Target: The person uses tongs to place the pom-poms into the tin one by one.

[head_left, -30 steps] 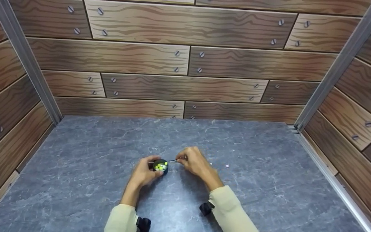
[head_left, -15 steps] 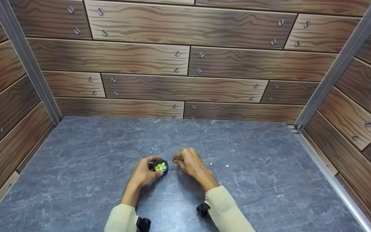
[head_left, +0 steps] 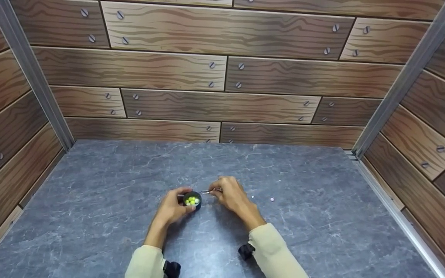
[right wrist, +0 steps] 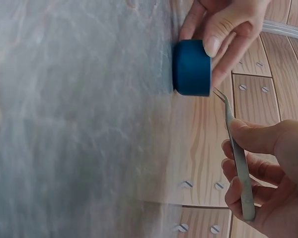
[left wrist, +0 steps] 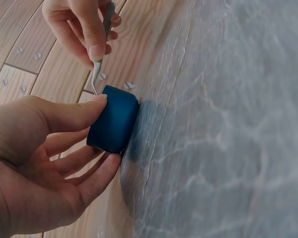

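Note:
In the head view my left hand (head_left: 171,207) holds a small round dark blue cup (left wrist: 114,119), thumb on the near side and fingers round the far side. The cup stands upright on the grey tabletop. Several yellow and white beads (head_left: 192,200) lie inside it. My right hand (head_left: 231,196) pinches metal tweezers (right wrist: 241,168) with bent tips, thumb against fingers. In the right wrist view the tips are slightly apart with no bead between them, right by the cup's rim. The left wrist view hides the tips behind the left thumb and the cup.
A pale pink bead (head_left: 272,199) lies on the marbled tabletop (head_left: 323,224) right of my right hand. Two tiny white specks, one nearer (head_left: 252,197) and one farther back (head_left: 279,180), are also there. Wood-patterned walls (head_left: 222,73) enclose the back and sides.
The right hand moved left to the cup with a yellow bead at the tweezer tips, then drew back slightly right. That bead is now down among the others. The left hand stayed put.

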`<state>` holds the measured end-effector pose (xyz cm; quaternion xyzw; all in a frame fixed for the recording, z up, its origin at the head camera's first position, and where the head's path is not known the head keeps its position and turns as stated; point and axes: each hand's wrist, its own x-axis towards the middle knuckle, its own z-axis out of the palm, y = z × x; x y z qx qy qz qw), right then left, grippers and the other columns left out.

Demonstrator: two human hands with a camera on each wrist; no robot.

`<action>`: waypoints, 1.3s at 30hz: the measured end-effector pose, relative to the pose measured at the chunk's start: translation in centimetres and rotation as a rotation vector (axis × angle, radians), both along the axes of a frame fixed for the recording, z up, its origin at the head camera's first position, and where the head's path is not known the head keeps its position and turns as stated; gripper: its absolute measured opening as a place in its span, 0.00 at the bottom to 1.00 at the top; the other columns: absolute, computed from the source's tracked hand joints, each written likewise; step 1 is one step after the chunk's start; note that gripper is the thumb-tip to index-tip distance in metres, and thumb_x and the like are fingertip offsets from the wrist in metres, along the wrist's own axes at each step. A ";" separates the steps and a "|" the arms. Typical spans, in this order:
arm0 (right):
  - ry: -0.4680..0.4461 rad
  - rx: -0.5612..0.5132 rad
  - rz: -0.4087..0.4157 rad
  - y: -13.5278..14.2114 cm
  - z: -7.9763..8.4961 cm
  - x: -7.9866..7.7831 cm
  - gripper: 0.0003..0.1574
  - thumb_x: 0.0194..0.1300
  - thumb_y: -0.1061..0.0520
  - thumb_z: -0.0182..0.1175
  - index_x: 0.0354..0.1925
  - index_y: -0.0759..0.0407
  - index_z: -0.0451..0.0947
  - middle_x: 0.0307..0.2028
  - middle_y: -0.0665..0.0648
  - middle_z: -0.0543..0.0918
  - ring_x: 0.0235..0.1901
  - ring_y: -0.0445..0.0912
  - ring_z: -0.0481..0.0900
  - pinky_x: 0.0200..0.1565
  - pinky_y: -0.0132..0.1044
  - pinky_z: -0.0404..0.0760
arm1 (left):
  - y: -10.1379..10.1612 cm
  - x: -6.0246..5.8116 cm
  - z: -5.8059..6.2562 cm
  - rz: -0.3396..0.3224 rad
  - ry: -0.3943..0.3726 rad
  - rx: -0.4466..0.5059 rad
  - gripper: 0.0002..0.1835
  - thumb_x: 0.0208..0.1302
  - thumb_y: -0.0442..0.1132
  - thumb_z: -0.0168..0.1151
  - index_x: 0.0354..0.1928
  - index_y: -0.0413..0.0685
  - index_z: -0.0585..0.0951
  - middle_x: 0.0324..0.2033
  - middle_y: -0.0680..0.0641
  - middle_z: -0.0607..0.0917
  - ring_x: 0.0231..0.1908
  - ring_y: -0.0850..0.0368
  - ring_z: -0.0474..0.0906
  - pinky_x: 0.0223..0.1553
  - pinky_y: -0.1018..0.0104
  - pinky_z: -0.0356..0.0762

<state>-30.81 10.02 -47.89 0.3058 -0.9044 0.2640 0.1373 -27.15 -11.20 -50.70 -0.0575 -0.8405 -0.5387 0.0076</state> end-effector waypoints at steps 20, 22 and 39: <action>-0.051 0.086 0.011 8.6 2.9 0.6 0.04 0.58 0.65 0.72 0.34 0.62 0.90 0.32 0.59 0.91 0.33 0.52 0.88 0.39 0.41 0.87 | 0.1 -0.1 0.0 -0.004 -0.002 -0.003 0.28 0.55 0.24 0.73 0.60 0.33 0.81 0.58 0.31 0.83 0.57 0.35 0.83 0.62 0.44 0.79; -0.050 0.090 -0.005 9.6 2.9 0.6 0.03 0.58 0.66 0.72 0.34 0.62 0.90 0.32 0.59 0.91 0.32 0.51 0.87 0.38 0.41 0.87 | 0.1 -0.1 0.0 -0.002 0.001 -0.005 0.28 0.55 0.24 0.73 0.60 0.33 0.81 0.58 0.32 0.83 0.57 0.35 0.83 0.62 0.44 0.79; -0.059 0.105 -0.146 17.2 1.4 0.4 0.03 0.56 0.66 0.72 0.31 0.60 0.90 0.27 0.56 0.89 0.27 0.44 0.82 0.31 0.36 0.80 | -0.1 0.0 -0.1 0.002 -0.015 -0.015 0.29 0.55 0.25 0.74 0.61 0.35 0.81 0.59 0.32 0.82 0.57 0.36 0.83 0.63 0.44 0.79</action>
